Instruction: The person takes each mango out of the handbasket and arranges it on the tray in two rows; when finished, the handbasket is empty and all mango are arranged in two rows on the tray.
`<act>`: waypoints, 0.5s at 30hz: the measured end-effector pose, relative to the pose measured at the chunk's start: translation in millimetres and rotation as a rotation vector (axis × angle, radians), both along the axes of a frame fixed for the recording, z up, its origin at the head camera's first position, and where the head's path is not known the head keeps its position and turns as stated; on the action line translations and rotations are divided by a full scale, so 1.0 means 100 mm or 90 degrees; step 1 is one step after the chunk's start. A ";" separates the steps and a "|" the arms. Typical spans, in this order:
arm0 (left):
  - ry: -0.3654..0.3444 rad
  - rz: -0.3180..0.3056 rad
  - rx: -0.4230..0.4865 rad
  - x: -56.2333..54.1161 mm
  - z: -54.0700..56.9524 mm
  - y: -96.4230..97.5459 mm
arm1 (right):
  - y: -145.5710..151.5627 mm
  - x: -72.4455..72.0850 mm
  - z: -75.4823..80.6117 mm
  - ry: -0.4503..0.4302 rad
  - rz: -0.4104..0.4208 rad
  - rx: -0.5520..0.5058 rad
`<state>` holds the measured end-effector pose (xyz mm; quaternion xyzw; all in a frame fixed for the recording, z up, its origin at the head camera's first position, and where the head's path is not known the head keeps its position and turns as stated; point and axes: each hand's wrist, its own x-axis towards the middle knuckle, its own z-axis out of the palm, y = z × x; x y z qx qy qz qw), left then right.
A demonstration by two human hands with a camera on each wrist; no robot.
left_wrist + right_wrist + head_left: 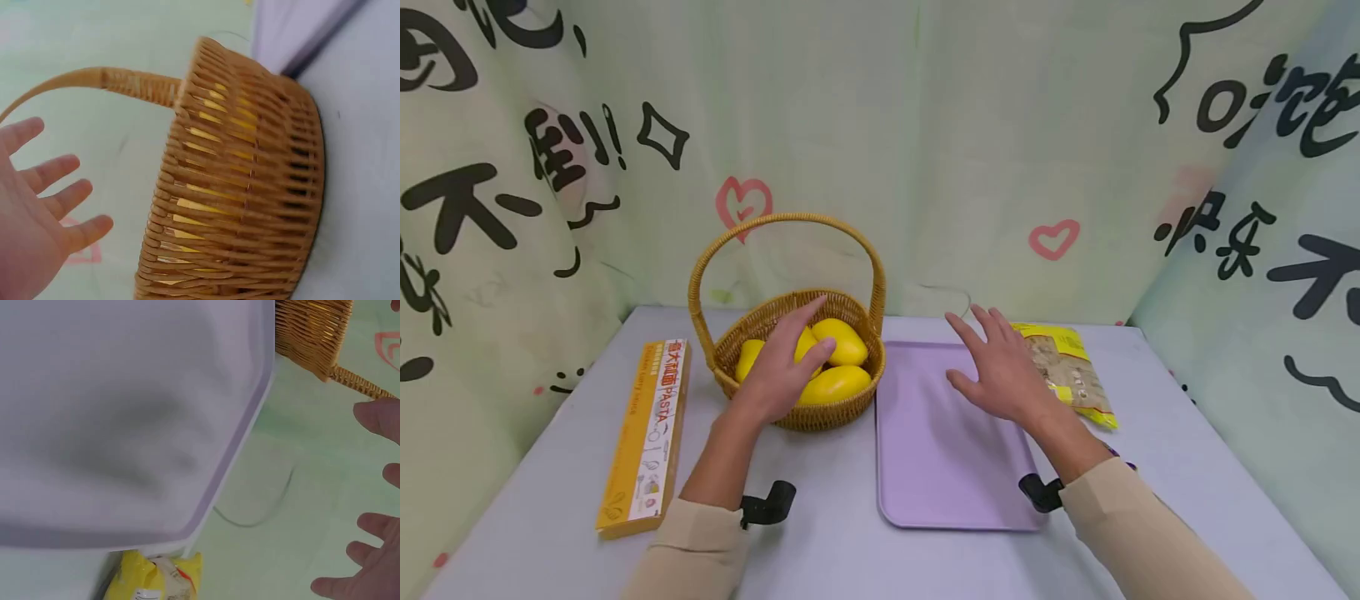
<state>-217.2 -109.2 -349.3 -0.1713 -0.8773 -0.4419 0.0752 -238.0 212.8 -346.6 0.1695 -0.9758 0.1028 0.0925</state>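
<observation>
A brown wicker basket [831,417] with a tall arched handle stands at the back of the table, with several smooth yellow mango-shaped fruits [842,342] inside. Over its near left part is my left hand [782,367], fingers extended; it hides some of the fruit. In the left wrist view this hand [37,206] shows spread fingers, apart from the basket wall [231,181], and holds nothing. My right hand [1003,379], fingers also spread and holding nothing, is above the right side of a light purple tray [951,492]. The right wrist view shows only parts of that hand [375,562].
A yellow pasta box [640,442] lies left of the basket. Behind the right wrist, a yellow and clear bag [1071,371] of brownish food lies by the tray's right edge. A pale curtain [962,167] with black writing and pink hearts surrounds the white table [820,558].
</observation>
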 end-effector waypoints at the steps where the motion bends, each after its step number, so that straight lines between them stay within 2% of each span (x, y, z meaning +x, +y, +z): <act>1: 0.003 0.005 0.031 0.02 -0.01 -0.03 | -0.02 -0.01 0.01 0.006 0.008 -0.013; 5: -0.003 0.041 0.170 0.13 -0.06 -0.17 | -0.09 -0.05 0.07 0.019 0.034 -0.062; 8: -0.021 0.049 0.263 0.21 -0.10 -0.30 | -0.13 -0.06 0.10 0.024 0.052 -0.093; 12: -0.036 0.045 0.332 0.28 -0.14 -0.44 | -0.19 -0.06 0.15 0.031 0.083 -0.132; 15: -0.025 0.055 0.400 0.32 -0.19 -0.53 | -0.24 -0.06 0.17 0.017 0.105 -0.152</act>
